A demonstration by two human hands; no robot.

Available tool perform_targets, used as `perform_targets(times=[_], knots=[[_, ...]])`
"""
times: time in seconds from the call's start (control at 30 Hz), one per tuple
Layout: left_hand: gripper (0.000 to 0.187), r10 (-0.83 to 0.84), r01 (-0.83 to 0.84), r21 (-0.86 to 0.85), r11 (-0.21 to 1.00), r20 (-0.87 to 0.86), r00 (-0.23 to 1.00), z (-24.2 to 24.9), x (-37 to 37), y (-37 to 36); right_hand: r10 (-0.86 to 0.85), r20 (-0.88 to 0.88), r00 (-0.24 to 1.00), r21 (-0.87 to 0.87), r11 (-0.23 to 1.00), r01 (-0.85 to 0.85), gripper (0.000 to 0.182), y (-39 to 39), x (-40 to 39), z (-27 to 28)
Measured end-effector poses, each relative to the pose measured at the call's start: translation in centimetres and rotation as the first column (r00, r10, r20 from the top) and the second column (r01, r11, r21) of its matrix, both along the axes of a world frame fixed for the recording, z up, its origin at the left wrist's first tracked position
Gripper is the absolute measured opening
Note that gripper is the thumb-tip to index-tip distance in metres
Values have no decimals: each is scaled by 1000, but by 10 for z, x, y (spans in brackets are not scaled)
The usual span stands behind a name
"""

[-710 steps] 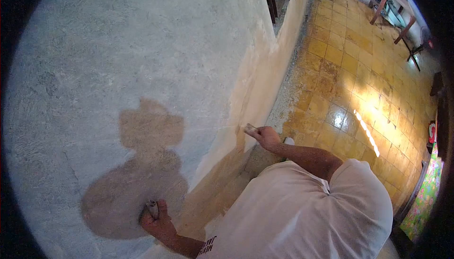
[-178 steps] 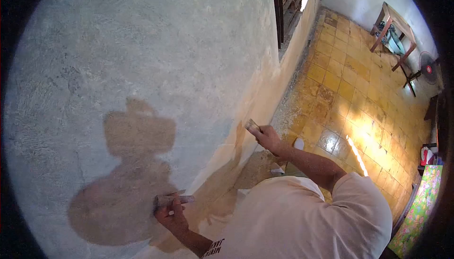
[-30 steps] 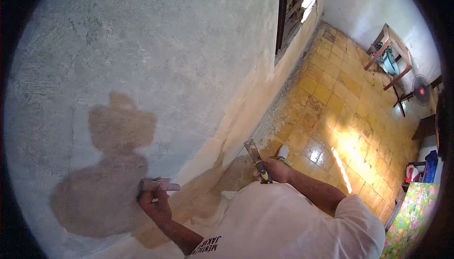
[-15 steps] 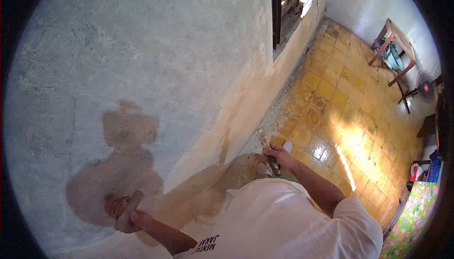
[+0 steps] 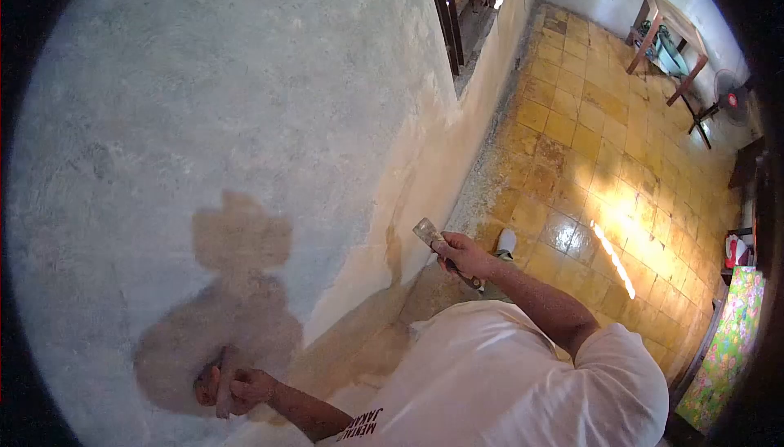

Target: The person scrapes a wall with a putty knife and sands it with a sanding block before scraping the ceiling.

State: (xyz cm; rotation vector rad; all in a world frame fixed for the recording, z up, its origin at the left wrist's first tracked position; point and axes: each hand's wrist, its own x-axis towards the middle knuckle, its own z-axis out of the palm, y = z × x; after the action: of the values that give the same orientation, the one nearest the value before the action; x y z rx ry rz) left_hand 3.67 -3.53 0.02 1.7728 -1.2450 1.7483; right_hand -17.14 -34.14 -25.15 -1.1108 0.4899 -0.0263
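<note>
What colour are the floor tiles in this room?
The floor tiles are yellow to ochre, worn and stained darker near the wall; the head view shows them clearly.

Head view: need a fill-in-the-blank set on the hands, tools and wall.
1. The right hand grips a metal-bladed scraper with its blade pointing toward the ____.
2. The left hand presses a second tool against the grey plastered wall inside the person's ____.
3. The tiled floor is ____ in colour.

Missing: wall; shadow; yellow
</note>
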Motion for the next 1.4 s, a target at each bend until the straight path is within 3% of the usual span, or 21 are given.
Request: perform_targets(times=[0.17,0.23,0.3,0.33,0.47,0.53,0.57,0.63,0.67,0.73,0.77,0.83,0.9,1.03,1.13,1.27,1.4], knots=[[47,85,-83,-97,992,20,996,-6,4,9,-42,-68,997,-72,997,37,34,1,12,6],[47,65,-61,-39,997,112,992,-3,6,8,-58,-116,992,-112,993,45,36,1,28,8],[46,107,-108,4,994,86,991,-1,2,9,-76,-90,993,-308,950,45,39,0,57,10],[46,148,-151,46,987,69,987,-2,1,10,-74,-95,993,-307,951,41,39,-1,65,12],[42,65,-64,-71,995,14,998,-12,8,18,-100,-29,995,-309,947,86,41,-3,73,25],[44,233,-252,44,967,259,937,-15,18,41,-115,-26,993,-288,952,103,41,0,62,16],[44,234,-253,43,966,258,937,-15,20,55,-102,-60,993,-329,941,77,42,1,55,1],[38,185,-182,159,970,-6,983,-13,20,80,-83,-93,992,-371,928,43,42,4,48,-8],[38,192,-189,157,969,-4,981,-7,14,61,-88,-73,993,-380,923,54,42,7,47,-8],[38,314,-363,169,916,259,913,1,2,26,-88,-53,995,-388,919,61,42,5,57,1],[38,317,-366,171,915,257,913,4,2,26,-107,-48,993,-353,932,83,41,3,73,9],[44,144,-228,283,931,290,946,10,4,27,-130,-46,990,-311,944,110,41,3,81,17],[45,153,-210,218,953,251,956,6,2,22,-93,-74,993,-226,971,74,39,-1,78,19],[48,130,-126,-46,991,107,986,-6,2,6,-84,-38,996,-284,956,70,38,2,55,-15],[47,2,0,-91,996,17,1000,-10,4,5,-56,-122,991,-331,944,12,38,3,46,-21],[39,5,-6,-51,999,-8,1000,-13,5,14,-71,-67,995,-335,941,45,39,-5,78,13],[39,127,-127,-65,990,-2,992,-11,0,10,-72,-25,997,-304,951,61,43,-6,71,28]])
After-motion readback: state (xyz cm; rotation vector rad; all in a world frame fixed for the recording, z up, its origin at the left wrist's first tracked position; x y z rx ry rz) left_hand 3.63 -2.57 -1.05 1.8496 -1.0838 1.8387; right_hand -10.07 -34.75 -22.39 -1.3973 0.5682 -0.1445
